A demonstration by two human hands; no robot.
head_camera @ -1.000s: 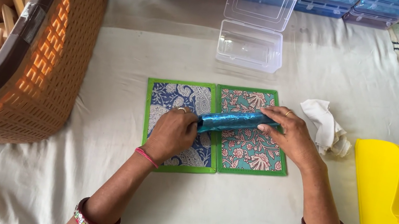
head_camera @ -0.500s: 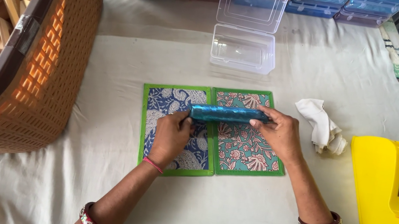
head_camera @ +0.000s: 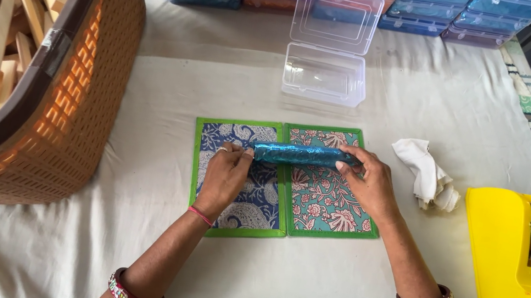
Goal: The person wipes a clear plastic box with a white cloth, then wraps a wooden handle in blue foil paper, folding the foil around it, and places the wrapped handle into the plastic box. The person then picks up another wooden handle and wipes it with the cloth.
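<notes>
Lying across two patterned cards, the shiny roll is pinched endwise by left hand and right hand; uneven pressure could unwind it.

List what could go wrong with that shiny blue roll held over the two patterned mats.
1. The shiny blue roll is pinched only at its ends by the left hand and right hand; the glossy wrap might slip or loosen.
2. It lies across the seam between the blue patterned mat and the teal patterned mat, so pressing or rolling it could nudge them apart.
3. The white cloth lies close to the right hand and might get dragged.
</notes>
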